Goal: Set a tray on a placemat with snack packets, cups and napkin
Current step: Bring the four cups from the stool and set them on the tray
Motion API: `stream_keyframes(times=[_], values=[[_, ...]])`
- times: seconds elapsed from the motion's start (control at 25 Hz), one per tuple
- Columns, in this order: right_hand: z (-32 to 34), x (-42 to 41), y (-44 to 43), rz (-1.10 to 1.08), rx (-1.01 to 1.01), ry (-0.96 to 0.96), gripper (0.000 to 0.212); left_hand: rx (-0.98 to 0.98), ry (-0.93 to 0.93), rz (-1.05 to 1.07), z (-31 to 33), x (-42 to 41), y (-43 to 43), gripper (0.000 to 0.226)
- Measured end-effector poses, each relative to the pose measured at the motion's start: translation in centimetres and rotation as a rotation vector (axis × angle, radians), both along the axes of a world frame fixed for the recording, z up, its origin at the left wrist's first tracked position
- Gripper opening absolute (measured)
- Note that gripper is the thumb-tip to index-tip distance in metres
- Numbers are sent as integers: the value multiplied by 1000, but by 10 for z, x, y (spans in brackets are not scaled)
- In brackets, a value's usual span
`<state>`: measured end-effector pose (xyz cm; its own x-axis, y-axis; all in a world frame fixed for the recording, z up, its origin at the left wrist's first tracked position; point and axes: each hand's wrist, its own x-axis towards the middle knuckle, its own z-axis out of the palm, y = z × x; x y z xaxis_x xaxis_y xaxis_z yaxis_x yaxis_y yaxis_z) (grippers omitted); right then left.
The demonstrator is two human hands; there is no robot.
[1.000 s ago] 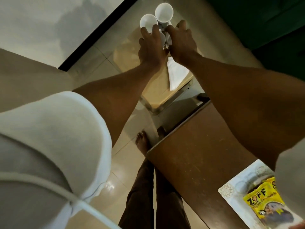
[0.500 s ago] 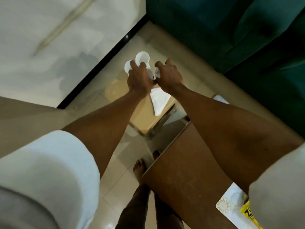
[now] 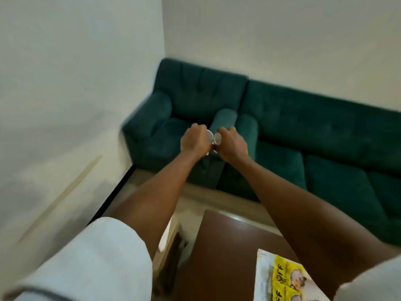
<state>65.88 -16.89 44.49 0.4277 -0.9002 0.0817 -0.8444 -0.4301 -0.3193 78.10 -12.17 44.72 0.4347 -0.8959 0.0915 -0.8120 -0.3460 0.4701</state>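
A person holds white paper cups (image 3: 209, 135) aloft in front of a green sofa (image 3: 293, 135), the left hand (image 3: 193, 141) and the right hand (image 3: 233, 144) each curled round its share, knuckles nearly touching (how many cups each grips is lost to blur). Below, at the frame's lower right corner, yellow snack packets (image 3: 286, 276) lie on a white patterned mat (image 3: 263, 279) on the brown table (image 3: 227, 246); whether that white surface is the tray or the placemat cannot be told. The cups are up in the air and well apart from it, so the step in hand appears to be carrying them across to the setting. Done well, that means holding them upright and gripping lightly so the thin walls do not crush, lowering them beside the packets, not on them, and letting go only once each base sits flat.
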Motion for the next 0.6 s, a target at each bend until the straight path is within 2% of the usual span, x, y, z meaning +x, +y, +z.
stream_keyframes(times=[0.2,0.36,0.48,0.6], values=[[119,-149,0,-239,-114,30,41,-88,48,-220,112,-143,-22,51],[185,-266,-9,-354,-204,-9,43,-142,61,-340,183,-256,-39,46],[205,-338,-22,-360,-239,-23,49,-173,53,-390,208,-326,-51,54],[198,-401,-35,-341,-238,-36,48,-143,82,-380,195,-386,-63,59]])
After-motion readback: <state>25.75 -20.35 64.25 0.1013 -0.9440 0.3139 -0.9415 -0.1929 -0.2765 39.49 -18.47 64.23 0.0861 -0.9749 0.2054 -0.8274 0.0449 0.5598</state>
